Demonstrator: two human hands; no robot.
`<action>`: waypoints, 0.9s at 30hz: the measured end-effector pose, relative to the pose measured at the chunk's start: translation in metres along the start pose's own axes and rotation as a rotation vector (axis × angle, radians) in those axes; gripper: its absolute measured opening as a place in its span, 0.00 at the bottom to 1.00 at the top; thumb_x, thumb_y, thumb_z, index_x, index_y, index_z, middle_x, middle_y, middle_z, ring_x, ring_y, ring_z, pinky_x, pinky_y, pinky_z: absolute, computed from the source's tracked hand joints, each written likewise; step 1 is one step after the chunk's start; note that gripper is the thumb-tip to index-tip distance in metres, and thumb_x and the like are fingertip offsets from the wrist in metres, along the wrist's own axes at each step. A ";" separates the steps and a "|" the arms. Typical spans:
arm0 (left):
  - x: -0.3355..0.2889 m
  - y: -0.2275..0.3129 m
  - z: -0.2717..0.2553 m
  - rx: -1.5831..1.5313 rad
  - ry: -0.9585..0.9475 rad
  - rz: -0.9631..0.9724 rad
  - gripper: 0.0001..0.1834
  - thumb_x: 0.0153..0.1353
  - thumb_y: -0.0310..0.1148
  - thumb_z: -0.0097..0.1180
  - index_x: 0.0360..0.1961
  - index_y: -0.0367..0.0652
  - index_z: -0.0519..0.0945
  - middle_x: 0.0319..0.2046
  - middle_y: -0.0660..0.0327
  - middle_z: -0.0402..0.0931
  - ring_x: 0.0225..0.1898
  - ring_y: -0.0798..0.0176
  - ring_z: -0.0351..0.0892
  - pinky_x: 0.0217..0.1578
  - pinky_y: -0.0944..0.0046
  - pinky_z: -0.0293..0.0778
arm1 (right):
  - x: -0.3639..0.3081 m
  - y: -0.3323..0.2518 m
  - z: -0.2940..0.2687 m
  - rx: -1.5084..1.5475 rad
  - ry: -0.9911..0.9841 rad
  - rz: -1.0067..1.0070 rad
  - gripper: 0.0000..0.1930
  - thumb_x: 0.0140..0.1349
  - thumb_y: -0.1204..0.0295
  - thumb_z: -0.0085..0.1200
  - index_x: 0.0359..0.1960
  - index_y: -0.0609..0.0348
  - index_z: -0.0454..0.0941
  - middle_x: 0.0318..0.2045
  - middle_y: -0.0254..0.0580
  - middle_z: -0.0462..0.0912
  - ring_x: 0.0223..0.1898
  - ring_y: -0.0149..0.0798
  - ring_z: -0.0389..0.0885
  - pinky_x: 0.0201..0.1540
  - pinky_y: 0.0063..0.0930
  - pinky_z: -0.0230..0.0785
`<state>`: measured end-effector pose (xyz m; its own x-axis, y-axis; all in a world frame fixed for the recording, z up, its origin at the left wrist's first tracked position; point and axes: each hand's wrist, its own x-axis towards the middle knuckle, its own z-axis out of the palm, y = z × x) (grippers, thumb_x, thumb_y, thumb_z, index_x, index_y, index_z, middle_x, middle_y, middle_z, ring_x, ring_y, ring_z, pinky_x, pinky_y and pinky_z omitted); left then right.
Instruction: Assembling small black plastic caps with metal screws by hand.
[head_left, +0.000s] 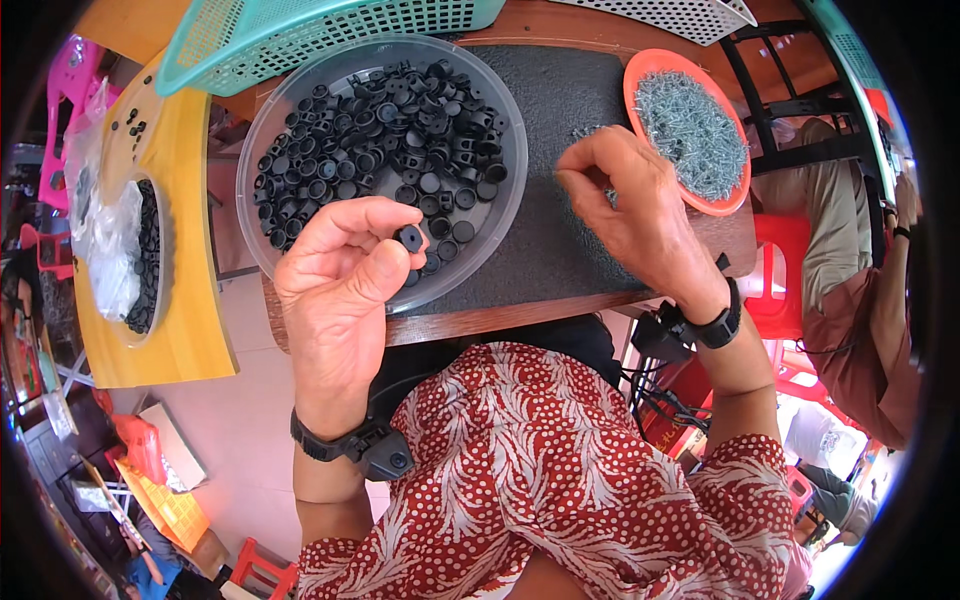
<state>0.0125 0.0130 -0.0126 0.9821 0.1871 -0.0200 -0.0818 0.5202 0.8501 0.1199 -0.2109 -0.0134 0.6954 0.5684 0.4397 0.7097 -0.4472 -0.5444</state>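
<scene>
My left hand (340, 275) is closed, pinching a small round black plastic part (408, 238) with a hole in its face between thumb and forefinger. It is above the near edge of a clear plastic tub (516, 150), which holds many loose black plastic parts (430, 115). My right hand (635, 195) hovers over the dark mat (570, 85), thumb and fingers drawn together; whatever is in them is hidden. Under and beside that hand small metal screws (592, 238) lie on the mat. More screws (690, 130) fill an orange plate (744, 185) just beyond it.
A mint-green basket (330, 45) stands behind the tub, with a white perforated basket (685, 14) farther right. To the left, a yellow table (195, 260) bears a plastic bag (112, 240) and more black parts. A red stool (778, 262) and a seated person (850, 310) are at right.
</scene>
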 end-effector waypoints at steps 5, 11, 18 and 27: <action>0.001 -0.005 0.002 -0.009 0.008 -0.019 0.17 0.53 0.29 0.64 0.43 0.32 0.76 0.36 0.59 0.78 0.34 0.70 0.77 0.42 0.71 0.74 | 0.018 -0.048 0.004 0.439 -0.076 0.234 0.09 0.54 0.79 0.58 0.37 0.66 0.75 0.29 0.40 0.79 0.30 0.33 0.78 0.33 0.25 0.70; -0.002 -0.002 0.009 0.006 0.044 -0.030 0.16 0.54 0.29 0.64 0.42 0.33 0.77 0.35 0.61 0.78 0.34 0.70 0.77 0.42 0.70 0.74 | 0.024 -0.064 0.018 0.902 -0.170 0.384 0.07 0.57 0.79 0.55 0.36 0.69 0.74 0.27 0.43 0.81 0.31 0.29 0.81 0.34 0.22 0.73; -0.003 -0.003 0.005 0.084 0.028 0.009 0.14 0.55 0.27 0.62 0.42 0.33 0.77 0.34 0.61 0.78 0.32 0.71 0.77 0.38 0.72 0.77 | 0.030 -0.069 0.012 1.034 -0.261 0.574 0.07 0.59 0.77 0.55 0.36 0.69 0.75 0.28 0.40 0.82 0.29 0.26 0.79 0.30 0.18 0.70; -0.002 -0.002 0.006 0.159 0.026 0.010 0.13 0.54 0.24 0.63 0.41 0.33 0.77 0.33 0.63 0.77 0.31 0.74 0.75 0.36 0.75 0.73 | 0.029 -0.067 0.017 1.045 -0.252 0.672 0.09 0.59 0.72 0.58 0.36 0.65 0.77 0.26 0.34 0.80 0.26 0.22 0.75 0.27 0.13 0.66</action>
<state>0.0119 0.0063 -0.0106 0.9766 0.2141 -0.0230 -0.0615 0.3799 0.9230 0.0905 -0.1527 0.0230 0.7604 0.6086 -0.2267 -0.2810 -0.0063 -0.9597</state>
